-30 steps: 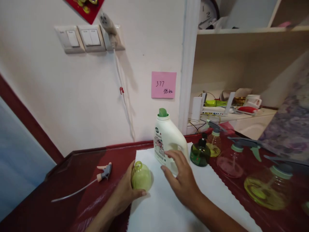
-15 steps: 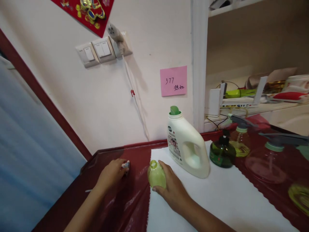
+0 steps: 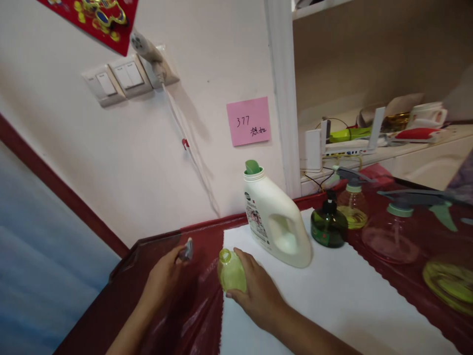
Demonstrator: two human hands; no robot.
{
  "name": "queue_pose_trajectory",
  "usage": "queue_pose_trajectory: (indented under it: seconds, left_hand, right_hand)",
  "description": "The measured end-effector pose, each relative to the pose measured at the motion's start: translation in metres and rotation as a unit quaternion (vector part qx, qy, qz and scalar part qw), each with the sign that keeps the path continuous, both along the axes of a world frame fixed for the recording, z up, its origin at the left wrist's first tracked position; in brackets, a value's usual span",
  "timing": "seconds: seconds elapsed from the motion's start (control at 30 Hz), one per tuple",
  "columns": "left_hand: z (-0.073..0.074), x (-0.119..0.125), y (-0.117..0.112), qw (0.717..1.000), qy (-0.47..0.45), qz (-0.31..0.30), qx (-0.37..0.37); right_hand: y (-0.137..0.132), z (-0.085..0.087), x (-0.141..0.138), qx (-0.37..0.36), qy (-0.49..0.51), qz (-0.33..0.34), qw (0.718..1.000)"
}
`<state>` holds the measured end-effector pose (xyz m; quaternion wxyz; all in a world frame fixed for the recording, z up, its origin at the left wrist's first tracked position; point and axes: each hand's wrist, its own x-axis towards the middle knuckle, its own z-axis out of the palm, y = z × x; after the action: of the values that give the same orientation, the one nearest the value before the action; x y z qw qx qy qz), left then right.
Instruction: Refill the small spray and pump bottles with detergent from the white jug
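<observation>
My right hand (image 3: 254, 291) is wrapped round a small see-through yellow-green bottle (image 3: 232, 273), uncapped, its open neck facing up. The bottle is at the left edge of a white sheet (image 3: 295, 310). To its left, over the dark red table covering (image 3: 199, 296), my left hand (image 3: 168, 268) pinches a small grey-and-white piece (image 3: 187, 250) that looks like a spray head; the fingers hide part of it. Behind the right hand stands a large cream detergent jug (image 3: 275, 222) with a green spout in its mouth.
To the right are a dark green pump bottle (image 3: 328, 227), a clear spray bottle with yellow liquid (image 3: 353, 207), a pink spray bottle (image 3: 391, 241) and a yellow see-through vessel (image 3: 449, 286). A wall with a plugged-in cord (image 3: 185, 143) bounds the back. A router (image 3: 343, 148) sits on the shelf.
My left hand has lifted the small grey-and-white piece off the table and turned it. My right hand still holds the bottle. The whole view has shifted right.
</observation>
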<state>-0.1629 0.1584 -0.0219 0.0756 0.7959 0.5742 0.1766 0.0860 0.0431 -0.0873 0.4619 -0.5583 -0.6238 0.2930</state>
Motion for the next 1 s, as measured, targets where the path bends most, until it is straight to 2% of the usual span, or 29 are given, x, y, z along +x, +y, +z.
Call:
queue_pose_trajectory:
  seconds: [0.03, 0.07, 0.13, 0.2, 0.3, 0.37, 0.43, 0.57, 0.63, 0.7, 0.87, 0.93, 1.0]
  left_hand:
    - [0.01, 0.008, -0.005, 0.998, -0.055, -0.009, 0.01]
    - [0.02, 0.017, -0.012, 0.985, -0.169, -0.018, 0.02]
    - [0.045, 0.043, -0.03, 0.92, -0.387, -0.042, 0.037]
    - [0.068, 0.072, -0.049, 0.841, -0.534, -0.057, 0.073]
    - [0.091, 0.109, -0.071, 0.776, -0.615, -0.092, 0.106]
    - [0.098, 0.124, -0.076, 0.753, -0.641, -0.098, 0.112]
    - [0.099, 0.132, -0.076, 0.746, -0.649, -0.099, 0.111]
    - [0.094, 0.14, -0.07, 0.738, -0.658, -0.102, 0.109]
    - [0.085, 0.142, -0.067, 0.737, -0.663, -0.096, 0.093]
    - [0.067, 0.143, -0.066, 0.741, -0.664, -0.079, 0.057]
    - [0.009, 0.14, -0.069, 0.76, -0.645, -0.015, -0.079]
    - [-0.004, 0.139, -0.072, 0.768, -0.635, -0.013, -0.086]
    - [-0.006, 0.138, -0.074, 0.776, -0.626, -0.016, -0.079]
  right_hand:
    - [0.0, 0.0, 0.0, 0.0, -0.001, -0.001, 1.0]
    - [0.0, 0.001, 0.0, 0.0, -0.002, -0.003, 1.0]
    - [-0.001, 0.0, 0.001, 0.0, -0.005, -0.002, 1.0]
    - [-0.001, -0.001, 0.002, 0.002, -0.008, 0.0, 1.0]
    - [-0.001, -0.002, 0.003, 0.009, -0.012, 0.004, 1.0]
    - [0.0, -0.001, 0.002, 0.011, -0.014, 0.004, 1.0]
    - [0.0, 0.002, 0.002, 0.008, -0.017, 0.001, 1.0]
    - [0.0, 0.008, 0.002, -0.002, -0.022, 0.004, 1.0]
    - [-0.001, 0.009, 0.003, -0.004, -0.026, 0.007, 1.0]
    - [-0.002, 0.009, 0.003, -0.006, -0.03, 0.007, 1.0]
    - [-0.002, 0.011, 0.004, -0.012, -0.041, 0.007, 0.999]
    - [-0.001, 0.012, 0.004, -0.011, -0.043, 0.007, 0.999]
    - [-0.001, 0.012, 0.004, -0.011, -0.043, 0.005, 0.999]
